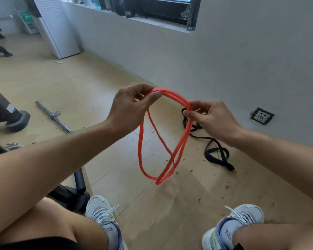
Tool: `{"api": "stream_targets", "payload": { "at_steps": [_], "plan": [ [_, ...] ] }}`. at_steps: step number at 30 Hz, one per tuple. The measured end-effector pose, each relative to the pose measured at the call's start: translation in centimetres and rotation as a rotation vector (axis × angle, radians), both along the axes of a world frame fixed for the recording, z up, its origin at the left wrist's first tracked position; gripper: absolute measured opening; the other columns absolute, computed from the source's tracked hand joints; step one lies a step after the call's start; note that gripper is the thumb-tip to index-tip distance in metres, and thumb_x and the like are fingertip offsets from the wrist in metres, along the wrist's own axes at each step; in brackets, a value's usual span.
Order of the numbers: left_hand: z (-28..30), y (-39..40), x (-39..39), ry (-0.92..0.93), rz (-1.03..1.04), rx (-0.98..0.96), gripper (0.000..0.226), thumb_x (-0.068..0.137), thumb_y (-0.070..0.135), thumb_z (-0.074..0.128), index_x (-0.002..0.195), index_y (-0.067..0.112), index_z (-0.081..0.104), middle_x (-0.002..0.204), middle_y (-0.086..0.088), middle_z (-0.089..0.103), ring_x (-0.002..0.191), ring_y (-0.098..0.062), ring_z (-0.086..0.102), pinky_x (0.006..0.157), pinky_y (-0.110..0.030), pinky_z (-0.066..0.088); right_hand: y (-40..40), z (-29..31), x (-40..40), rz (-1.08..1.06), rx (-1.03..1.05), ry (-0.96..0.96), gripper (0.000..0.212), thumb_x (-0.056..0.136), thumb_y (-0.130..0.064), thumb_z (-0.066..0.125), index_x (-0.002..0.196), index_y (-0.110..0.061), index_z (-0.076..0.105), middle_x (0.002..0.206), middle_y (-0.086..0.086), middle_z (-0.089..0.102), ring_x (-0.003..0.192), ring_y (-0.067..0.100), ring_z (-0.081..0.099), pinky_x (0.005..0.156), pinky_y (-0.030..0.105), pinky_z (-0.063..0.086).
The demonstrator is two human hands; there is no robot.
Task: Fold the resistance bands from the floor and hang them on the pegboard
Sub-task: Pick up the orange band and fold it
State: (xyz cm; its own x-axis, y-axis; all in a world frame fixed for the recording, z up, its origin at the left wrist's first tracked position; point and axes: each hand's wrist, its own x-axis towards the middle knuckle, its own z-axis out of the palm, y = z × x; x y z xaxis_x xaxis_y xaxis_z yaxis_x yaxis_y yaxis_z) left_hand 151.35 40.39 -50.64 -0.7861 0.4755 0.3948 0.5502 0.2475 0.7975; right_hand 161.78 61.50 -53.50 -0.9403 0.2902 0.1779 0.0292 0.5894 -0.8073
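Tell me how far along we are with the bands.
Done: the orange band is off the floor and doubled into loops. In hand: the left hand and right hand pinch its top strands, mid-fold. Left: the black band lies unfolded on the floor; nothing is hung, and no pegboard is in view.

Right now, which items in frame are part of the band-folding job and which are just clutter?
Job:
orange band, pinched by left hand and right hand
black band on the floor by the wall

Lying about:
metal bar
white cabinet
wall socket
bottles on the sill

Pegboard not in view.
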Motion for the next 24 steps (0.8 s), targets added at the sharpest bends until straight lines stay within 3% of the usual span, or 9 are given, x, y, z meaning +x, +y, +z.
{"api": "stream_targets", "payload": {
  "at_steps": [5,10,13,17,21,24],
  "plan": [
    [0.0,0.0,-0.3,0.006,0.007,0.025,0.025,0.095,0.034,0.066,0.110,0.016,0.075,0.102,-0.005,0.070,0.097,-0.017,0.063,0.073,-0.004,0.047,0.1,0.2,0.0,0.005,0.074,0.053,0.031,0.098,-0.021,0.070,0.129,-0.018,0.072,0.099,-0.014,0.068,0.092,0.009,0.068,0.088,0.034,0.061],
    [0.1,0.1,-0.3,-0.012,0.005,0.042,0.022,0.095,0.033,0.066,0.106,0.017,0.074,0.100,-0.007,0.070,0.096,-0.020,0.063,0.073,-0.008,0.048,0.1,0.3,-0.5,-0.131,0.184,0.230,0.028,0.101,-0.023,0.067,0.128,-0.022,0.073,0.100,-0.006,0.061,0.093,0.012,0.063,0.087,0.032,0.059],
    [0.1,0.1,-0.3,-0.040,-0.013,0.038,0.022,0.095,0.035,0.065,0.106,0.018,0.074,0.098,-0.002,0.071,0.096,-0.018,0.063,0.078,-0.014,0.052,0.4,0.2,-0.6,-0.066,0.117,0.128,0.025,0.099,-0.022,0.070,0.123,-0.023,0.075,0.104,-0.006,0.067,0.095,0.011,0.067,0.089,0.040,0.061],
    [0.0,0.2,0.2,-0.087,-0.096,0.005,0.012,0.095,0.033,0.065,0.101,0.025,0.072,0.088,0.006,0.069,0.091,-0.020,0.066,0.081,-0.032,0.060,0.3,-0.8,-0.4,0.073,0.019,-0.051,0.019,0.094,-0.019,0.075,0.113,-0.021,0.077,0.102,-0.005,0.077,0.095,0.015,0.074,0.091,0.045,0.062],
    [0.0,0.3,0.6,-0.126,-0.157,0.001,0.006,0.093,0.030,0.068,0.095,0.027,0.072,0.086,0.003,0.069,0.087,-0.023,0.069,0.072,-0.027,0.062,-0.5,-1.2,-0.3,0.187,-0.040,-0.160,0.021,0.092,-0.015,0.076,0.113,-0.015,0.073,0.100,-0.003,0.079,0.095,0.008,0.076,0.096,0.034,0.061],
    [0.0,0.5,0.8,-0.135,-0.181,-0.015,0.014,0.094,0.029,0.067,0.101,0.018,0.073,0.089,-0.002,0.071,0.087,-0.022,0.070,0.070,-0.021,0.060,-1.6,-1.3,-0.3,0.239,-0.083,-0.252,0.038,0.090,-0.022,0.079,0.127,-0.020,0.069,0.103,-0.006,0.079,0.096,0.007,0.076,0.093,0.028,0.059]
  ]
}}
